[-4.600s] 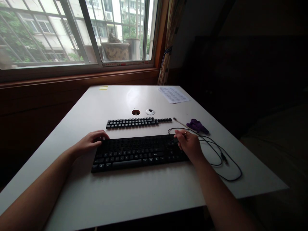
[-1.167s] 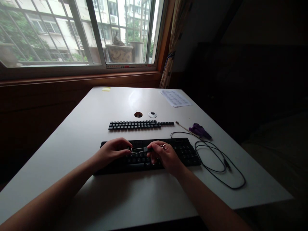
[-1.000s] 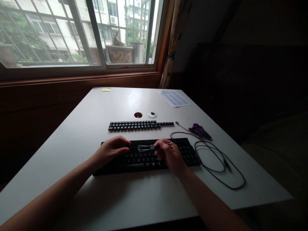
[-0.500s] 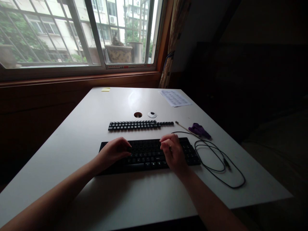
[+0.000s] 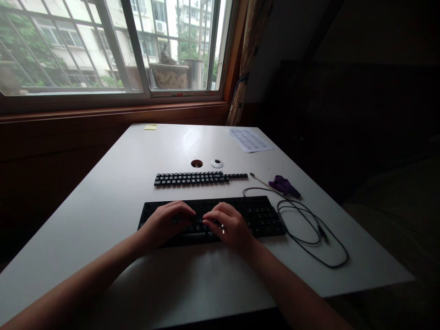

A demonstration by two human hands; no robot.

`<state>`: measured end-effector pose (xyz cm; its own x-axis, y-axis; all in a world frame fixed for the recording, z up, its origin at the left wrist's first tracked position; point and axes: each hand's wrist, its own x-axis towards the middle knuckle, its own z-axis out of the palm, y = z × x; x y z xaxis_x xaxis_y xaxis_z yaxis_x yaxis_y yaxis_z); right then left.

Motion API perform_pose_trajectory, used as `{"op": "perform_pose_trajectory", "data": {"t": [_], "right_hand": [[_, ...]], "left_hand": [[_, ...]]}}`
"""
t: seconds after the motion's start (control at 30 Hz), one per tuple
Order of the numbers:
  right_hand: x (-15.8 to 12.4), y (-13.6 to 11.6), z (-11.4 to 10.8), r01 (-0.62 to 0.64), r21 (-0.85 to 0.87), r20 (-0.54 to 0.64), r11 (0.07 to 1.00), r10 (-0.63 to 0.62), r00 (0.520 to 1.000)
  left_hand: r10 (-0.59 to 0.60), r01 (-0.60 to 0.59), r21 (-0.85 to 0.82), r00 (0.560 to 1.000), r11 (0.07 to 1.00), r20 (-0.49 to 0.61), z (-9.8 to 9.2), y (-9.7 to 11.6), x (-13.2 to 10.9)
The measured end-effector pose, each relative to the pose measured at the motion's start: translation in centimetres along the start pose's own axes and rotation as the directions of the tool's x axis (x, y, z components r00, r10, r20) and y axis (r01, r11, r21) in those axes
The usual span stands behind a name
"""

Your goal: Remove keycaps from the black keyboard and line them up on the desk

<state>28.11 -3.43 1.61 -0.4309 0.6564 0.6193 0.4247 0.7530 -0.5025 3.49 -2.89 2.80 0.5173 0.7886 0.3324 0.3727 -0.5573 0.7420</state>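
Note:
A black computer keyboard [image 5: 264, 220] lies on the white table, its upper part looking bare of keycaps and dark. Over its left-middle keys is my left hand [image 5: 168, 223], fingers curled together and fingertips down at the keys. My right hand [image 5: 232, 224] faces it from the right, thumb and fingers pinched close to the left fingertips. What either pinch holds is too small and dark to make out. Something small and shiny shows at the right hand's fingers. Behind the keyboard, loose black keycaps [image 5: 189, 178] stand in neat rows.
A black cable [image 5: 338, 266] loops right of the keyboard, near a purple cloth [image 5: 284, 185] and a thin stick [image 5: 261, 180]. Farther back are a round table hole [image 5: 197, 163], a white ring cover [image 5: 217, 163], printed paper [image 5: 250, 140] and yellow notes [image 5: 150, 127].
My right hand has moved left and slightly down, close to my left hand. My left hand has shifted a little to the right. The keycap rows look the same.

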Motion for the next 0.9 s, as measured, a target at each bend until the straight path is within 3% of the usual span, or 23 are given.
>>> {"op": "perform_pose_trajectory", "data": {"t": [0.33,0.9], "right_hand": [[0.2,-0.3,0.5,-0.056,-0.02,0.064,0.998,0.058,0.996],[0.6,-0.5,0.1,-0.076,-0.05,0.084,0.996,0.08,0.993]], "left_hand": [[-0.067,0.065,-0.067,0.998,0.996,-0.022,1.0,0.3,-0.2],[-0.005,0.004,-0.027,1.0,1.0,-0.019,1.2,0.4,-0.2]]}}
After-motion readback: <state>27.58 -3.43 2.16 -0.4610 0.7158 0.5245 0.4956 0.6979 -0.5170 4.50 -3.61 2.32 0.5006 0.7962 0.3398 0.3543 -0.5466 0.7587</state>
